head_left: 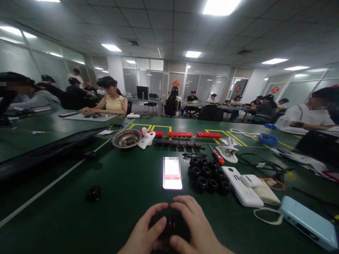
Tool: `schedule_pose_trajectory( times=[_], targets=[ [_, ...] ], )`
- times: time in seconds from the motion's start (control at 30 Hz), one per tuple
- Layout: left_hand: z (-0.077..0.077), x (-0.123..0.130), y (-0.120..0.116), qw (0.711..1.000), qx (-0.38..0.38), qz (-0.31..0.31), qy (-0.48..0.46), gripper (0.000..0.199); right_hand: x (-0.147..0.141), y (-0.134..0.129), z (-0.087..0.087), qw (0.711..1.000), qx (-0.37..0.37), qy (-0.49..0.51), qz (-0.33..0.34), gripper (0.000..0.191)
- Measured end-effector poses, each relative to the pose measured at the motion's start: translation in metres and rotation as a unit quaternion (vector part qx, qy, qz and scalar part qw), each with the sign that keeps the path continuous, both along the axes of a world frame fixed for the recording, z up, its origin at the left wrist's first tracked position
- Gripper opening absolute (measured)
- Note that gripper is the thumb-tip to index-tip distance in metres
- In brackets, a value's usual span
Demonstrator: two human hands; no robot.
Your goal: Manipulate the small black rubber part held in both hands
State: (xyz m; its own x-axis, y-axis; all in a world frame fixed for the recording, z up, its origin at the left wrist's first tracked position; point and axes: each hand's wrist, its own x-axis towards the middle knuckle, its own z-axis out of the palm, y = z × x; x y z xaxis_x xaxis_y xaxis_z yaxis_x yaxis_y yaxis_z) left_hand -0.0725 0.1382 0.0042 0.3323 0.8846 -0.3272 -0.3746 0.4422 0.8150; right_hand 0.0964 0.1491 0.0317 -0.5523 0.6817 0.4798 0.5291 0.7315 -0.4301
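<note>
In the head view, my left hand (148,225) is curled around a shiny black wheel-like ring (170,225) low in the middle, its thumb lying on the near side. My right hand (194,220) arches over from the other side, fingers bent and thumb apart from them; I cannot tell whether it touches the ring. Much of the ring is hidden by fingers and shadow. Just beyond both hands lies a lit phone (172,174). Several similar black rings (206,171) stand grouped to the right, and a single one (93,193) lies off to the left.
A metal bowl (126,138) holds small brassy pieces. Red strips (180,134), a dark block row (180,143), a screwdriver (217,156) and a white stand (228,151) lie farther back. On the right are a white power bank (242,188) and a light-blue box (308,222). People sit around.
</note>
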Motion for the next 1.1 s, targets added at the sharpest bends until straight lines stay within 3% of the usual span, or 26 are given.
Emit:
schedule_pose_trajectory(
  times=[0.1, 0.23, 0.33, 0.43, 0.53, 0.77, 0.93, 1.1],
  targets=[
    [-0.0001, -0.0006, -0.0003, 1.0, 0.002, -0.022, 0.0, 0.058, -0.0013, 0.0001, 0.001, 0.999, -0.031, 0.013, 0.003, 0.038],
    [-0.0001, 0.0003, 0.0006, 0.999, -0.006, -0.035, -0.034, 0.053, -0.0029, 0.0033, -0.0008, 0.998, 0.016, 0.024, 0.063, 0.036],
    [0.0012, 0.0009, 0.0005, 0.999, -0.011, -0.034, -0.035, 0.052, -0.002, 0.0049, -0.0017, 0.998, 0.042, 0.003, 0.047, 0.043],
    [0.0015, 0.001, 0.0, 0.999, -0.006, -0.017, -0.044, 0.056, -0.0013, 0.0043, -0.0007, 1.0, 0.017, 0.0, 0.007, 0.054],
    [-0.0009, 0.0008, -0.0001, 0.999, 0.007, -0.017, -0.036, 0.062, -0.0024, 0.0026, 0.0007, 1.0, -0.011, 0.001, 0.0, 0.048],
    [-0.0055, -0.0017, 0.0009, 1.0, 0.005, -0.027, -0.015, 0.054, -0.0035, 0.0013, 0.0016, 0.999, 0.026, 0.018, 0.039, 0.036],
    [0.0006, -0.0022, -0.0005, 0.999, 0.002, -0.021, -0.027, 0.054, -0.0034, 0.001, 0.001, 0.999, -0.029, 0.014, 0.013, 0.035],
    [-0.005, -0.0015, 0.0005, 0.999, -0.001, -0.035, -0.022, 0.053, -0.0039, 0.0018, -0.0015, 0.998, 0.002, 0.028, 0.062, 0.03]
  ],
)
